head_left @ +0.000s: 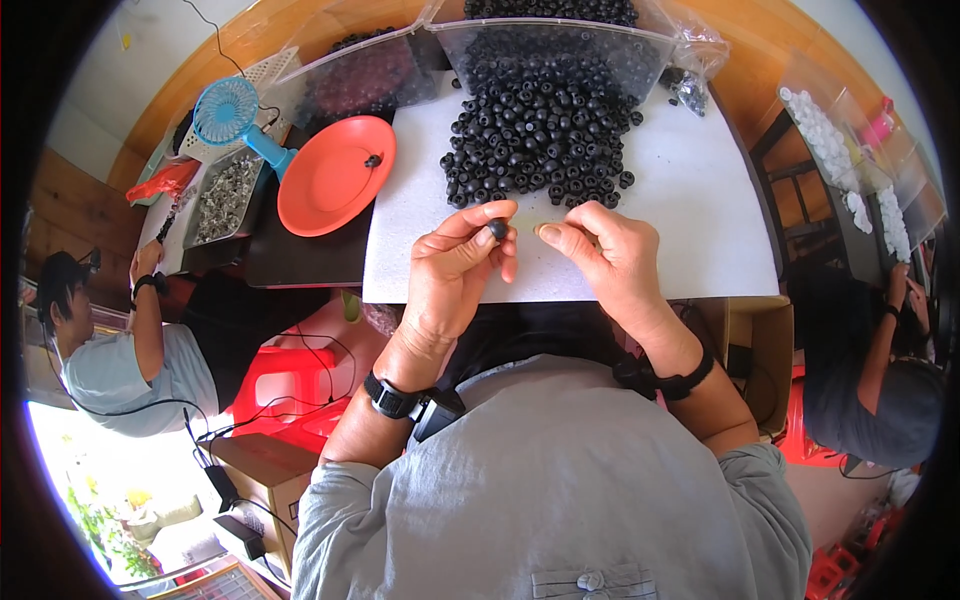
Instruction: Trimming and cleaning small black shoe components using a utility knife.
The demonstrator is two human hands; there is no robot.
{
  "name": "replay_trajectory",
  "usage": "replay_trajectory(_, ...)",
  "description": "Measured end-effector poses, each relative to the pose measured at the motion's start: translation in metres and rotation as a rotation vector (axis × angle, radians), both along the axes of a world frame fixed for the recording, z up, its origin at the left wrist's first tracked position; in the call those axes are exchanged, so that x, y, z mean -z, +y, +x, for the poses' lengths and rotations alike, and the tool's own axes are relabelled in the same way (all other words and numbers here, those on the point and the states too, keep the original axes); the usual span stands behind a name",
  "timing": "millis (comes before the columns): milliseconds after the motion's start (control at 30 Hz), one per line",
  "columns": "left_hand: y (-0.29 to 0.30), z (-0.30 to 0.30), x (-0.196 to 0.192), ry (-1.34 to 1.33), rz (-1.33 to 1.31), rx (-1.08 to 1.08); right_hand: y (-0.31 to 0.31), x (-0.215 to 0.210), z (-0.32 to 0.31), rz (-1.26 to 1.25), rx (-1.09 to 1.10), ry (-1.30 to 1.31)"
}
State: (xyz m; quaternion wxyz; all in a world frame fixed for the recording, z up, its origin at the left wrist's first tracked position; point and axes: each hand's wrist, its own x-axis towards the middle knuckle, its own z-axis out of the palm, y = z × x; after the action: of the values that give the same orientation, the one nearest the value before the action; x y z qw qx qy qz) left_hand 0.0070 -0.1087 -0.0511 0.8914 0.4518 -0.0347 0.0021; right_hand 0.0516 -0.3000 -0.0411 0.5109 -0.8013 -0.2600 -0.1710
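We saw the left hand [455, 265] pinching a ball [498, 229]; the right hand [618, 255] was curled closed — contents unclear. A loose pinch, we figured, risked a drop — rolling into the pile [540, 140].

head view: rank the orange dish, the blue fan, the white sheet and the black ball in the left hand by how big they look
Largest to smallest:
1. white sheet, though partly covered
2. orange dish
3. blue fan
4. black ball in the left hand
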Motion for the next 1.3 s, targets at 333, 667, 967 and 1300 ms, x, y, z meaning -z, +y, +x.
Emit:
replay_trajectory(333, -0.005, -0.002, -0.001, -0.017, 0.06, -0.016, 0.0, -0.003, -0.002, -0.024, 0.017, -0.019)
replay_trajectory(667, -0.009, -0.002, 0.002, -0.072, 0.161, -0.068, 0.002, 0.0, -0.002, -0.076, 0.018, -0.068)
replay_trajectory(967, 0.026, -0.005, -0.031, -0.136, 0.591, -0.369, -0.001, 0.005, 0.0, -0.079, 0.02, -0.248)
replay_trajectory(1300, 0.131, 0.035, -0.038, -0.475, 1.753, -0.704, -0.002, 0.007, -0.004, -0.15, 0.019, -0.406)
